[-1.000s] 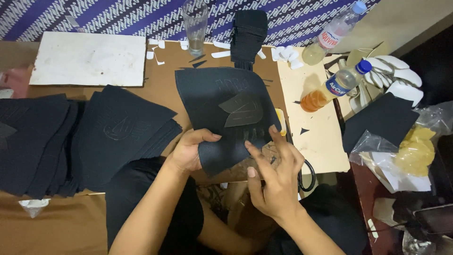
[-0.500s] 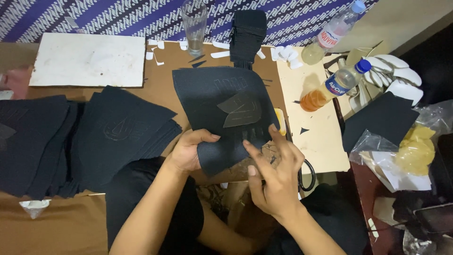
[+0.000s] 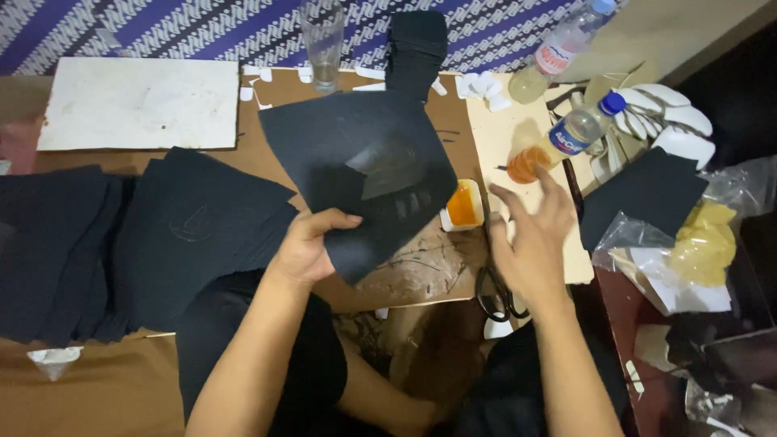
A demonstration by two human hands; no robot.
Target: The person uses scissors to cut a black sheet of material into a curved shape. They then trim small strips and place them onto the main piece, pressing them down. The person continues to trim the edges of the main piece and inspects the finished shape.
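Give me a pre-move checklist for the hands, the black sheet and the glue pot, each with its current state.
1. Left hand grips the black sheet at its lower edge: ok.
2. Right hand is free, open, off the sheet: ok.
3. Orange glue pot sits upright beside the sheet's edge: ok.
4. Sheet clear of the glue: cannot tell.
5. Scissors lie under the right wrist, out of the way: not ok.

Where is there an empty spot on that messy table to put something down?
The white board at the back left is bare. The cream sheet has room between the orange tub and bottles. Black sheet stacks crowd the left; bags crowd the right.
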